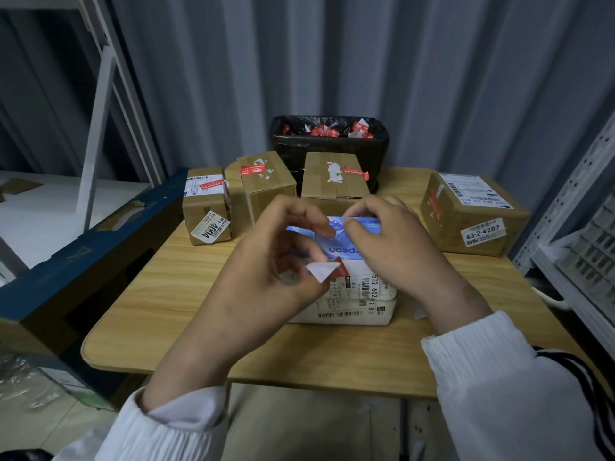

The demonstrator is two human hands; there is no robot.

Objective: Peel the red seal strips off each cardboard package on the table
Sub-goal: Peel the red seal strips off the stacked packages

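**A:** In the head view, where is the strip, and who has it?

**B:** The red seal strip (340, 269) sits at the near upper edge of the white package (349, 312), in the middle of the table (159, 294). Its left end is lifted and shows a white back. The left hand (266, 257) has that end, pinched between the thumb and a curled fingertip, with the other fingers loosely bent above it.

**A:** And the right hand?

**B:** The right hand (396, 247) lies on top of the package with its fingers curled over the far edge and the thumb pressed down on the blue print. I read that as a steadying grip.

**A:** Which way does the strip run from the pinch?

**B:** Its long axis goes rightward from the left fingers towards the shipping label. The red end looks stuck just beside the barcode and isn't free yet. The left hand is clearly the nearer one, so the pull probably has to go left and back along that axis, away from the right palm.

**A:** What else needs peeling?

**B:** Four cardboard boxes (206, 207) stand behind the package, and each shows a red strip. Peeled strips lie in the black bin (329, 151) behind them. By my reckoning a good deal is left.
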